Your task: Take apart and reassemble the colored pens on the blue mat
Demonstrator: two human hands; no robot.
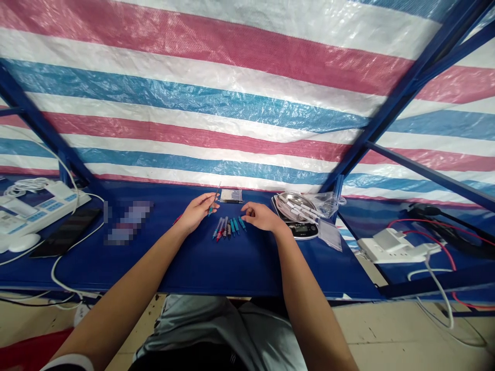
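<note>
My left hand pinches a thin pen-like stick with a teal end, held tilted above the blue table. A row of several small teal, red and grey pens lies on the table between my hands. My right hand hovers just right of that row, fingers curled downward and slightly apart, holding nothing that I can see.
A small packet lies behind the row. A digital scale with a metal bowl of white pieces and clear plastic bags sit right. A white device, a dark phone and cables are left; a power strip is right.
</note>
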